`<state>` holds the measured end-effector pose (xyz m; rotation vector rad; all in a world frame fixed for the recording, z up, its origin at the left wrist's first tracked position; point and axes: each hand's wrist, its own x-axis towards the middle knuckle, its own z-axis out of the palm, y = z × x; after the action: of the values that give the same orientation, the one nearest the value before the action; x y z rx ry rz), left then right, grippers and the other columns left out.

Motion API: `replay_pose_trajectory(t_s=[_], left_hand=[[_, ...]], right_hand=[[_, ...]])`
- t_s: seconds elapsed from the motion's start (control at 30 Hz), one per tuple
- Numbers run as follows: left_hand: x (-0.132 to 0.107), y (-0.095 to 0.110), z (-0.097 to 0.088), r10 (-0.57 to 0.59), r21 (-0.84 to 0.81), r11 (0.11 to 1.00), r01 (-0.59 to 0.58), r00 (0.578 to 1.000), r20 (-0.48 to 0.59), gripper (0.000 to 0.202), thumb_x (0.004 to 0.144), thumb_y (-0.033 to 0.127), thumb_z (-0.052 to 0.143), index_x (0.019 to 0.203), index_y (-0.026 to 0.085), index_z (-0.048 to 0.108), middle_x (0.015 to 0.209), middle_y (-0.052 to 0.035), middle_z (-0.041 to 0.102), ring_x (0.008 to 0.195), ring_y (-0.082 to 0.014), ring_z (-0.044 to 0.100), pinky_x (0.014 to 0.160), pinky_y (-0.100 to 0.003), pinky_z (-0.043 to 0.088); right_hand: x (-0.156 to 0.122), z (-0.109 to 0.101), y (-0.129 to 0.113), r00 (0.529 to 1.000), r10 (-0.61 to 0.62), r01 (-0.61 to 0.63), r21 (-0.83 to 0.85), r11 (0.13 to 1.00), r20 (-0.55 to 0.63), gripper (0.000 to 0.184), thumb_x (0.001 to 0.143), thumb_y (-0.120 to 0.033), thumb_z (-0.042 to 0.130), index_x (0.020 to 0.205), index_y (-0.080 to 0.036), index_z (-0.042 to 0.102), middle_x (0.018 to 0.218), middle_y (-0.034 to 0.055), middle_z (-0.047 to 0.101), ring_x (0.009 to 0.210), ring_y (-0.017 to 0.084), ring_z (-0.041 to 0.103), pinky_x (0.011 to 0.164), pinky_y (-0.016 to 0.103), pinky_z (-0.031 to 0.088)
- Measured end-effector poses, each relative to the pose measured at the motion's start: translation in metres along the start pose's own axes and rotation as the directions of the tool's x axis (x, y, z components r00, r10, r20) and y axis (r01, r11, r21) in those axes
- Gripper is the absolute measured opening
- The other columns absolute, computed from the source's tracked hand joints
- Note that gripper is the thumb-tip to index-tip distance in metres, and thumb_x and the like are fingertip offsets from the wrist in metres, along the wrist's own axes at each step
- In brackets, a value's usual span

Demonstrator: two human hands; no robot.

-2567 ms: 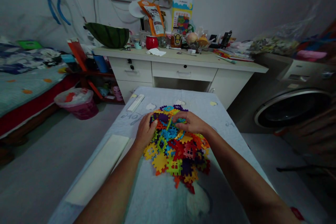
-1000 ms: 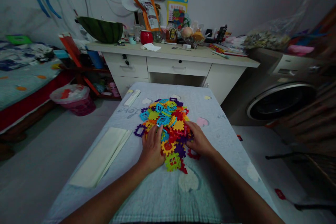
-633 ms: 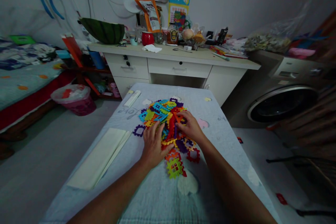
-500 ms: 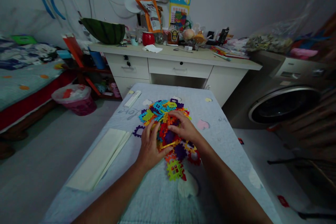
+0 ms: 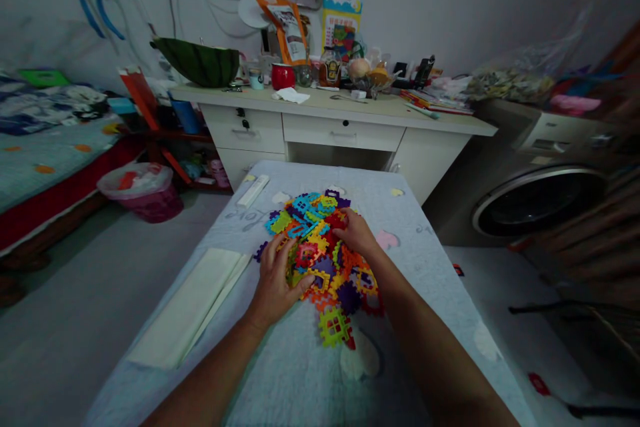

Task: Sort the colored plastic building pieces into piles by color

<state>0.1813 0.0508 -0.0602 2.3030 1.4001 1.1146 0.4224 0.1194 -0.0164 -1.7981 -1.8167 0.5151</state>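
A heap of colourful plastic interlocking tiles (image 5: 306, 255) with notched edges lies in the middle of the cloth-covered table (image 5: 410, 293). My left hand (image 5: 276, 277) rests along the heap's left side, fingers spread and thumb apart, touching tiles without a visible grip. At the right side of the heap, my right hand (image 5: 358, 235) has its thumb and fingers bent around a red tile (image 5: 334, 221); part of that tile is hidden by the fingers. A lime-green windowed tile (image 5: 334, 327) lies at the near end of the heap.
A folded pale cloth (image 5: 193, 307) lies left of the heap, with a white remote-like object (image 5: 253, 191) beyond it. Behind the table stands a white desk (image 5: 345, 135) crowded with things. A washing machine (image 5: 537, 173) stands right, a pink bin (image 5: 150, 203) left.
My right hand has drawn back to the right from the heap's middle to a red tile. My left hand has shifted slightly left, uncovering several tiles in the middle.
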Motion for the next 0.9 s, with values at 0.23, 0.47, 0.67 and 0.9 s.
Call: replay_pose_trajectory(t_s=[0.23,0.47,0.67,0.9], left_hand=[[0.0,-0.003,0.005,-0.003,-0.028,1.0,0.003,1.0,0.011,0.074,0.082,0.056,0.064,0.144,0.023,0.041,0.147,-0.0166,0.037,0.138,-0.0351,0.036,0.113,-0.059,0.032],[0.004,-0.005,0.001,-0.009,-0.041,0.999,0.008,1.0,-0.012,0.067,0.086,0.051,0.06,0.143,0.023,0.04,0.144,-0.0156,0.04,0.137,-0.0325,0.038,0.112,-0.056,0.034],[0.006,-0.008,-0.001,0.0,-0.035,0.999,0.0,1.0,-0.019,0.069,0.087,0.053,0.059,0.144,0.02,0.038,0.144,-0.0166,0.04,0.137,-0.0322,0.038,0.113,-0.055,0.034],[0.007,-0.011,0.001,0.005,-0.006,1.0,-0.005,1.0,-0.001,0.069,0.087,0.054,0.057,0.145,0.02,0.038,0.144,-0.0171,0.039,0.138,-0.0324,0.036,0.113,-0.055,0.033]], right_hand=[[-0.004,-0.009,0.0,0.983,-0.088,0.098,0.059,0.993,-0.163,0.022,0.073,-0.03,0.072,0.092,-0.02,0.066,0.092,0.0034,0.065,0.085,0.02,0.057,0.079,0.031,0.044],[-0.003,-0.006,-0.023,0.966,0.019,0.056,0.283,0.957,-0.257,0.039,0.074,-0.059,0.067,0.076,-0.022,0.056,0.066,-0.0024,0.057,0.062,0.016,0.049,0.059,0.027,0.035],[0.011,-0.002,-0.034,0.978,-0.072,0.143,0.375,0.916,-0.198,0.031,0.081,-0.051,0.059,0.093,-0.022,0.061,0.076,-0.0017,0.061,0.07,0.016,0.054,0.067,0.027,0.04],[0.007,-0.01,-0.017,0.932,0.094,0.073,0.438,0.896,-0.349,0.042,0.066,-0.052,0.073,0.083,-0.023,0.049,0.069,-0.0052,0.053,0.063,0.014,0.047,0.06,0.026,0.037]])
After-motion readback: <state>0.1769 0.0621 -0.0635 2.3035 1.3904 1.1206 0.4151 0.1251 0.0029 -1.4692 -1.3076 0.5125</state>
